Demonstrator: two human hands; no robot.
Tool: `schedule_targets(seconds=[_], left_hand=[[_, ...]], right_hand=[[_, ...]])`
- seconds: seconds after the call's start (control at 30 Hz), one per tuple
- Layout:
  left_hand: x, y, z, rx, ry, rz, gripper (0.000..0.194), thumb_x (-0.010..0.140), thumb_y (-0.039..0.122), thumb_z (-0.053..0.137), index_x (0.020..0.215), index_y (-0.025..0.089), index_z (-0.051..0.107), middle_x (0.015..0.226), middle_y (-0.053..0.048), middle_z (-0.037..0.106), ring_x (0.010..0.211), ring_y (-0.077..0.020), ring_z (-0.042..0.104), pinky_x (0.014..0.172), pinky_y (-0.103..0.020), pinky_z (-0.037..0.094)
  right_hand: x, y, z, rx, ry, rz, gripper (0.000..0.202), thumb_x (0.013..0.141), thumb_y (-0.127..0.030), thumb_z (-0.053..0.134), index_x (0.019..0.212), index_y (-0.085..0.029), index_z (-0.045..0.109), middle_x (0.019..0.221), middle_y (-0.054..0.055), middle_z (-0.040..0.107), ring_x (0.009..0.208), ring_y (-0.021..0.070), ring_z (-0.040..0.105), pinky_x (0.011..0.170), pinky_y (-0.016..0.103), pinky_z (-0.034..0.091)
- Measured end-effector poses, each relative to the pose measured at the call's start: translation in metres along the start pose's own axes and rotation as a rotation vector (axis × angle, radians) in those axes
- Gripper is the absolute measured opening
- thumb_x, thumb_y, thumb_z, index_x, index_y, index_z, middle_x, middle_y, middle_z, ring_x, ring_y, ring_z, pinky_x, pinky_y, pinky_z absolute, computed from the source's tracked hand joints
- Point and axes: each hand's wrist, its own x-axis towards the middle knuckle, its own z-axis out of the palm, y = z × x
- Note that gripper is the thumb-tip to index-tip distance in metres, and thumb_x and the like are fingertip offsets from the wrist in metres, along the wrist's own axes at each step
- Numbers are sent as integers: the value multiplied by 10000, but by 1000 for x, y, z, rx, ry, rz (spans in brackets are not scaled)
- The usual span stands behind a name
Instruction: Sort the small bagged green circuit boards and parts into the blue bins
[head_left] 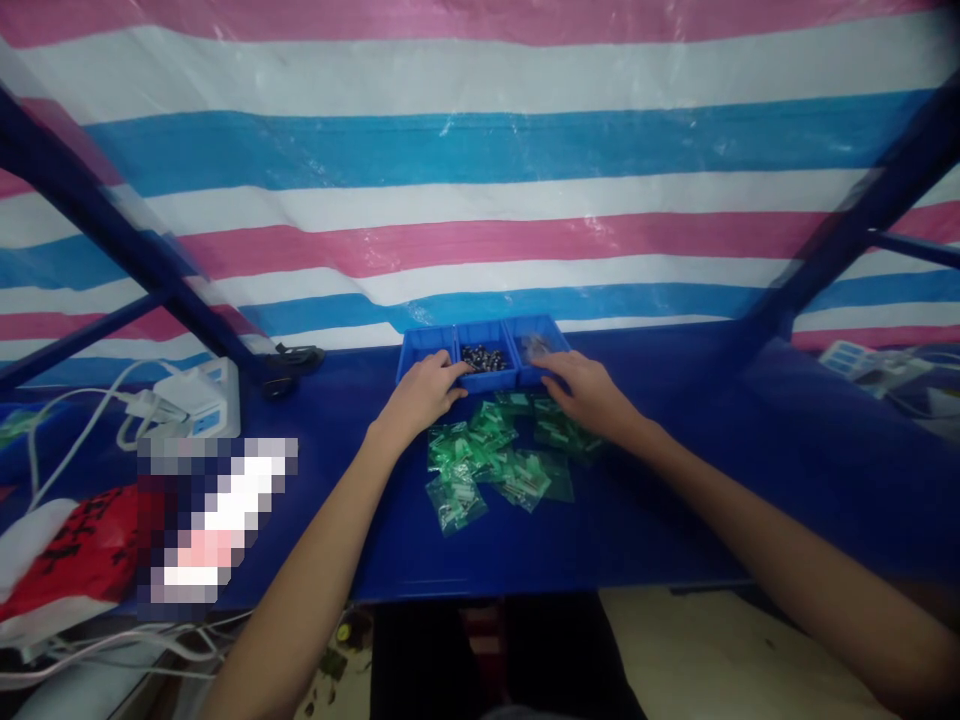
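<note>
Three joined blue bins stand at the back of the blue table. Small dark metal parts (484, 358) lie in the middle bin (487, 382). The right bin (561, 342) holds small clear bags (534, 346). My left hand (427, 390) rests over the front of the left bin (418, 347), its fingers apart and reaching to the middle bin's edge; nothing shows in it. At the right bin's front, my right hand (581, 388) has its fingertips by the clear bags; whether it grips one is unclear. Green packets (487, 450) with small parts lie in front of the bins.
A white power strip (225, 400) with cables and a black cable (296, 355) lie at the left. Nearer stands a red bag (82, 545) beside a blurred-out item (225, 520). White plugs (862, 365) are at the far right. A striped sheet (480, 240) hangs behind.
</note>
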Motion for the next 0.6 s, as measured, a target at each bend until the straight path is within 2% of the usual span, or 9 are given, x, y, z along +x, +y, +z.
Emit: schedule_targets(seconds=[0.17, 0.3, 0.4, 0.6], left_hand=[[0, -2, 0, -110, 10, -7, 251, 977, 253, 562, 1210, 198, 637, 1028, -79, 552, 905, -211, 593, 840, -341, 497], [0, -3, 2, -124, 15, -7, 241, 984, 252, 550, 1200, 198, 641, 1028, -77, 552, 901, -209, 591, 838, -339, 495], [0, -3, 2, -116, 15, -5, 244, 986, 253, 552, 1205, 194, 642, 1036, -81, 548, 909, -213, 588, 838, -340, 494], [1, 7, -5, 94, 75, -10, 306, 916, 377, 671, 1175, 213, 673, 1091, -114, 517, 974, -276, 550, 818, -387, 482]], right_hand=[[0, 3, 0, -7, 4, -9, 359, 948, -193, 458, 1213, -225, 698, 1180, 91, 733, 1059, 298, 673, 917, 513, 549], [0, 3, -1, -6, -1, -6, 358, 939, -185, 467, 1203, -245, 702, 1177, 67, 736, 1074, 280, 675, 939, 490, 544], [1, 2, -1, 5, -3, -8, 348, 935, -176, 469, 1186, -214, 707, 1171, 87, 739, 1063, 288, 678, 937, 486, 540], [1, 1, -2, 7, -15, 2, 346, 942, -203, 469, 1204, -229, 692, 1151, 100, 729, 1056, 303, 662, 918, 509, 529]])
